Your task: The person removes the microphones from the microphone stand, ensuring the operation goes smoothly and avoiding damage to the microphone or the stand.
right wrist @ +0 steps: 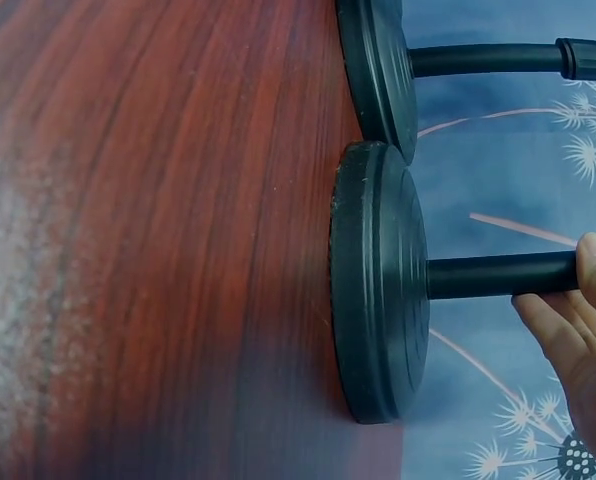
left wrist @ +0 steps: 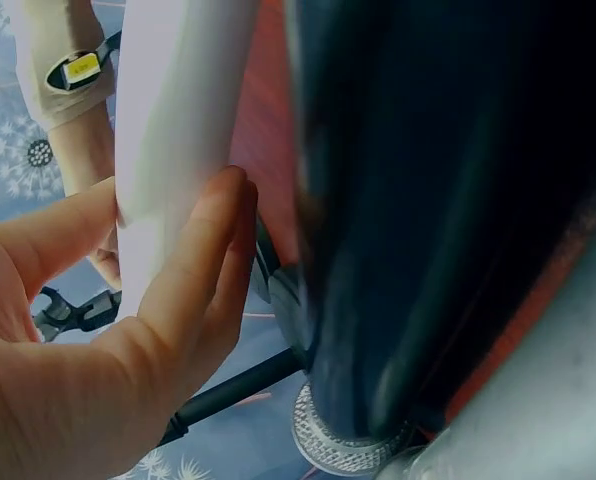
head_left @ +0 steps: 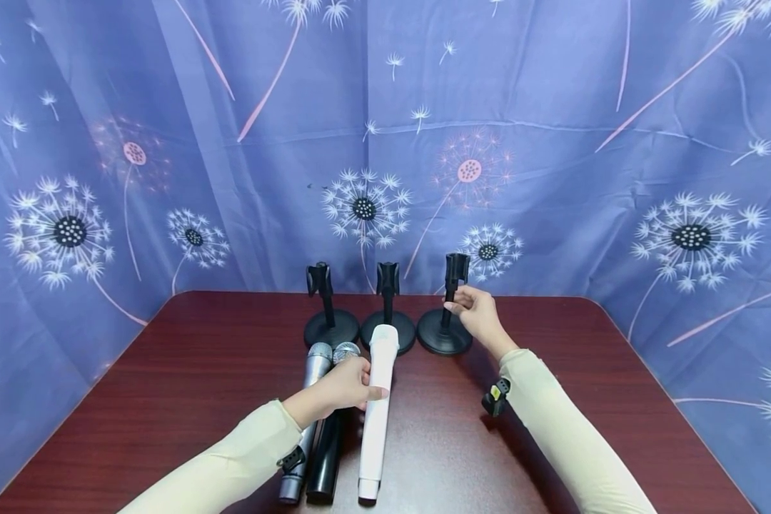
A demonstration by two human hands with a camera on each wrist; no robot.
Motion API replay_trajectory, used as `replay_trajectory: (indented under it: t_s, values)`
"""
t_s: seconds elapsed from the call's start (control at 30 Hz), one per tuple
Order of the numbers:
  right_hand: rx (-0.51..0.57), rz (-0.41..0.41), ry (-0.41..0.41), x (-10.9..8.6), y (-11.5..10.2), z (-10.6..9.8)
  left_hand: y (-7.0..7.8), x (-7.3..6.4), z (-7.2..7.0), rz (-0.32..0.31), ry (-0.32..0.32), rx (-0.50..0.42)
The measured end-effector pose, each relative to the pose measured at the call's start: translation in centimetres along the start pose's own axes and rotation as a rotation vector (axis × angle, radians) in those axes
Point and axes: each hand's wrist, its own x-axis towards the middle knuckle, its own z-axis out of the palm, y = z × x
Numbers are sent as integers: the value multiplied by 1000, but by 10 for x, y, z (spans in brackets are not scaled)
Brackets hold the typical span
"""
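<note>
My left hand (head_left: 343, 385) grips a white microphone (head_left: 378, 421) around its body, thumb on one side and fingers on the other in the left wrist view. The microphone's head points toward the stands. Beside it on the left lie a black microphone (head_left: 325, 457) and a silver-grey microphone (head_left: 317, 365), partly hidden behind my left hand and forearm. My right hand (head_left: 478, 314) pinches the upright pole of the rightmost black microphone stand (head_left: 445, 341), just under its clip. In the right wrist view, that stand's round base (right wrist: 378, 290) rests on the table.
Two more black stands, the left one (head_left: 330, 328) and the middle one (head_left: 388, 282), stand in a row at the back of the reddish-brown table (head_left: 231, 371). Behind the table's far edge hangs a blue dandelion-print curtain (head_left: 283, 178).
</note>
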Motion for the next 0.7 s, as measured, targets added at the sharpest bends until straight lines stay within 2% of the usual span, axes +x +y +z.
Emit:
replay_trajectory:
  t_s: [0.17,0.3,0.6,0.7]
  values:
    - [12,7,2,2,-1,0,-3,2,-1,-24,-2,28]
    - [-28,13,1,3,-1,-1,-5,4,0,-41,-6,41]
    - [34,23,-3,0,0,-1,-6,5,9,-82,-22,5]
    - [22,25,-6,-1,1,-2,-6,6,11,-108,-30,-6]
